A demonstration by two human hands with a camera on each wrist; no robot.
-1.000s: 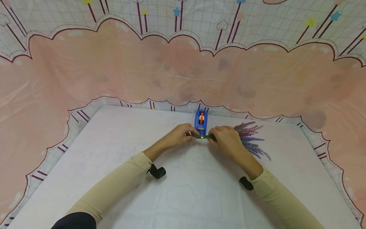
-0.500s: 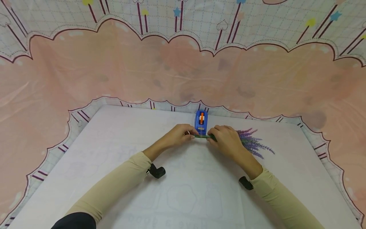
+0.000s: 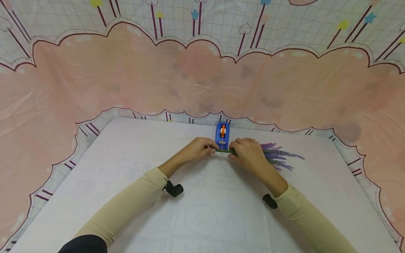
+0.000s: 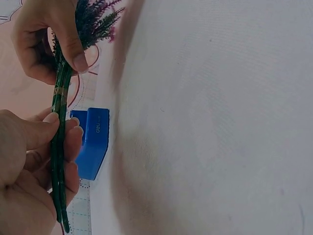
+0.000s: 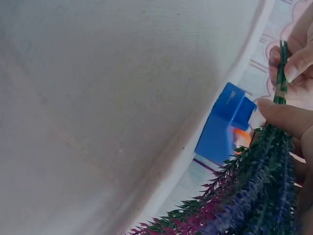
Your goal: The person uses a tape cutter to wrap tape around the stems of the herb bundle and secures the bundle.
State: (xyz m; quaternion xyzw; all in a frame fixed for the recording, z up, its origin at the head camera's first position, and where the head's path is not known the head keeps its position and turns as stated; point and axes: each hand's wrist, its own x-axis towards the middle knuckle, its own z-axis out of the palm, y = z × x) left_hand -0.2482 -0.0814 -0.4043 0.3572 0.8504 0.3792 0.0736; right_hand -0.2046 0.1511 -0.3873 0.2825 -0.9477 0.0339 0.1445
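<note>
A bunch of artificial lavender [image 3: 280,154] with purple and pink spikes lies crosswise between both hands, blossoms to the right. My left hand [image 3: 199,147] pinches the green stems [image 4: 58,147] near their lower ends, thumb on one side and fingers on the other. Further up, close to the blossoms, my right hand [image 3: 248,154] grips the same bundle. Between the two hands a band of clear brownish tape [image 4: 60,91] circles the stems. Just beyond the stems stands a blue tape dispenser [image 3: 222,135] with an orange hub; neither hand appears to hold it.
A white table [image 3: 196,196] spreads under the arms, its far edge just behind the dispenser. Past it hangs a pink and white patterned cloth [image 3: 190,80]. Dark wrist cameras [image 3: 174,189] sit at both sleeves.
The bunch has turned about its length: the pink spikes seen earlier on top are now mostly out of sight in the head view, with purple ones showing. Both hands stay nearly in place.
</note>
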